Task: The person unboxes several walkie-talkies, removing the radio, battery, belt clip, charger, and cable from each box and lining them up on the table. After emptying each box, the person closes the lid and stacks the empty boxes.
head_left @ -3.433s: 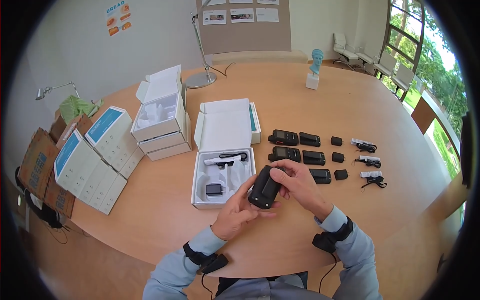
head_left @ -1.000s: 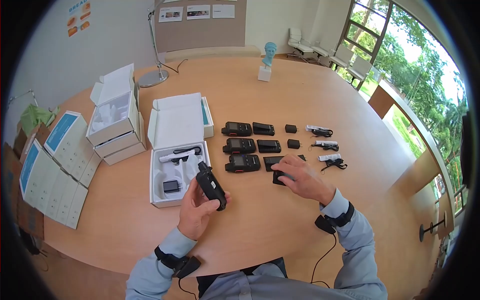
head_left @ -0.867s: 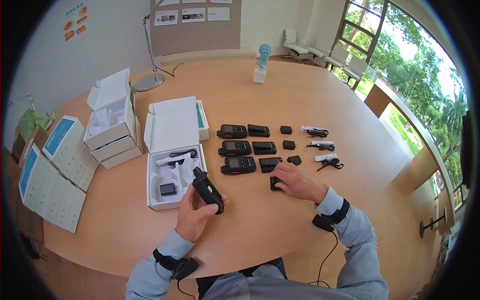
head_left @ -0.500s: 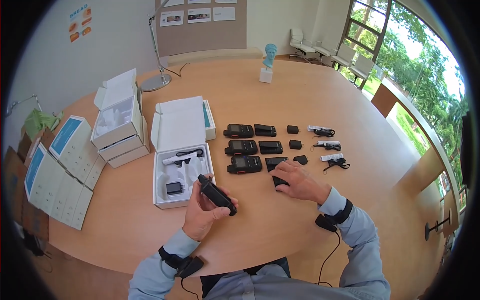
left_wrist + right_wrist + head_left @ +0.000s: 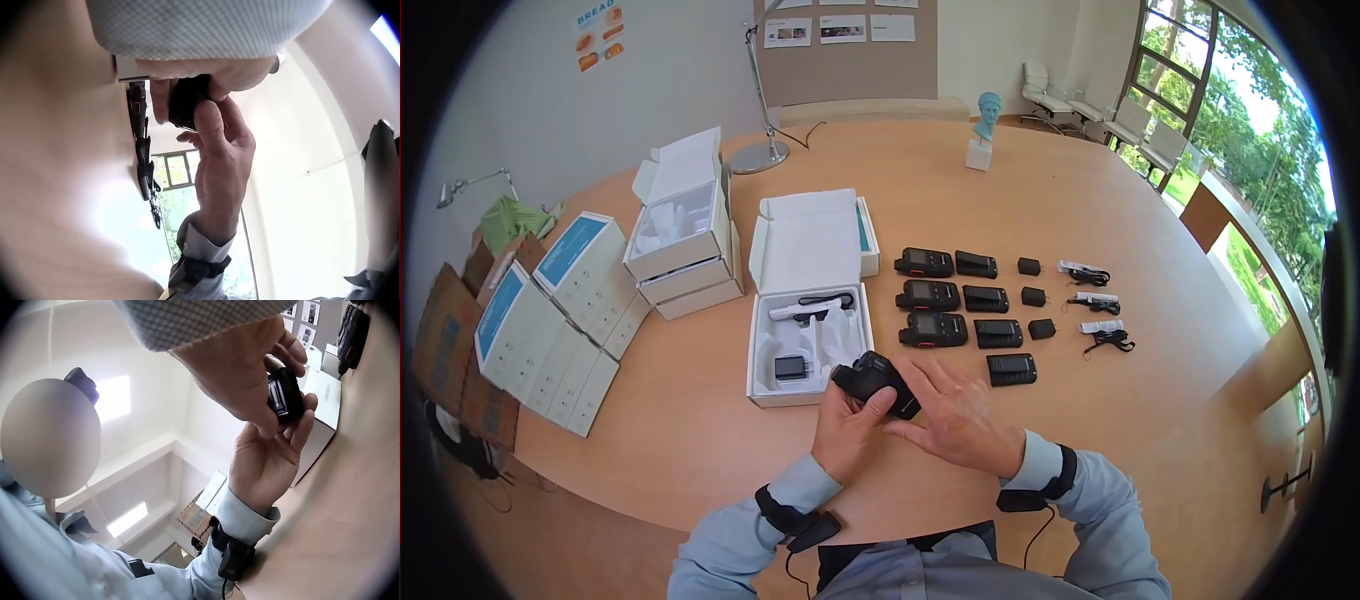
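Note:
A black two-way radio (image 5: 868, 374) is held in my left hand (image 5: 847, 438), close over the front right corner of an open white box (image 5: 762, 360). My right hand (image 5: 962, 415) has come up to its other side, thumb low and fingers along the far edge. In the right wrist view the thumb and fingers lie on both sides of the radio (image 5: 285, 394), whose open back shows a recess. A flat black battery pack (image 5: 1012, 369) lies on the table to the right of my right hand. Part of the radio is hidden behind my fingers.
Three radios (image 5: 933, 329), battery packs (image 5: 998, 334), plug adapters (image 5: 1041, 329) and coiled cords (image 5: 1108, 340) lie in rows. Inside the open box are a plug adapter (image 5: 791, 367) and a cord. Stacked white boxes (image 5: 685, 262) stand left; a blue bust (image 5: 987, 118) stands far back.
My right hand has let go of the battery pack on the table and moved left to the radio. My left hand has turned the radio. The head view has swung left.

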`<action>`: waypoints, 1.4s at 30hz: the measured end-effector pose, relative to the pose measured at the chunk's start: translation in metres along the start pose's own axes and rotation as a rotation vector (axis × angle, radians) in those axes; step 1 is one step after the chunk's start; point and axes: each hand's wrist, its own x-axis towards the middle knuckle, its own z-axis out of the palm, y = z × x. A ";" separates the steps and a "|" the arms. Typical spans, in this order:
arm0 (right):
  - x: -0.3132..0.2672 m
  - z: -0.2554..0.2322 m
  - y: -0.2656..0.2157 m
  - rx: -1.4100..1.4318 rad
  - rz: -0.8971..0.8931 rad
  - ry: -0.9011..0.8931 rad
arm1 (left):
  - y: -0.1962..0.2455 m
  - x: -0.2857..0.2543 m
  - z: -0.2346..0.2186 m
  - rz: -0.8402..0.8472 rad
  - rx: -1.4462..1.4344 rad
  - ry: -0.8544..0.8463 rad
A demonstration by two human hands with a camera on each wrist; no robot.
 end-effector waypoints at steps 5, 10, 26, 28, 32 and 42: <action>0.004 0.000 0.004 0.013 0.052 0.011 | 0.001 -0.002 0.002 0.036 0.064 -0.031; 0.010 -0.031 0.045 -0.098 0.080 0.024 | 0.035 0.010 -0.015 0.224 0.539 0.083; -0.001 0.002 0.090 -0.168 0.045 -0.408 | 0.072 0.032 -0.093 0.278 1.617 0.025; 0.000 0.002 0.091 -0.161 0.053 -0.418 | 0.073 0.033 -0.092 0.228 1.616 0.000; 0.001 -0.004 0.085 -0.133 0.077 -0.415 | 0.073 0.032 -0.091 0.154 1.642 0.030; 0.007 -0.021 0.057 0.245 0.097 -0.003 | 0.090 0.032 -0.071 0.485 1.132 0.273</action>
